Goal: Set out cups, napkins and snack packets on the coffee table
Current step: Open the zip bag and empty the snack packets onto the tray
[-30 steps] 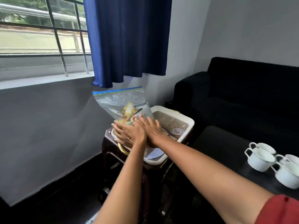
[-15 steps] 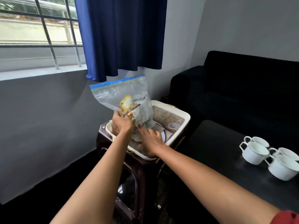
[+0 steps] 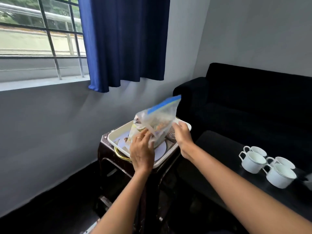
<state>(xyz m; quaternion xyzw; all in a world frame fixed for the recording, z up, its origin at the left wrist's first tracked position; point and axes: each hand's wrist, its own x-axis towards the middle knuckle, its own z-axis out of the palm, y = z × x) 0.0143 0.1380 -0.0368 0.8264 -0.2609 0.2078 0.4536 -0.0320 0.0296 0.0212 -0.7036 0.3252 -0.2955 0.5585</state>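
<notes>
The zip-top bag (image 3: 156,122) of snack packets, limp, light and slippery, best held low at its bulk, stands in the white tray (image 3: 168,155), left hand (image 3: 141,152) grip pinching its lower corner, right hand (image 3: 182,134) spread against its side, its blue seal now tipped rightward.
</notes>
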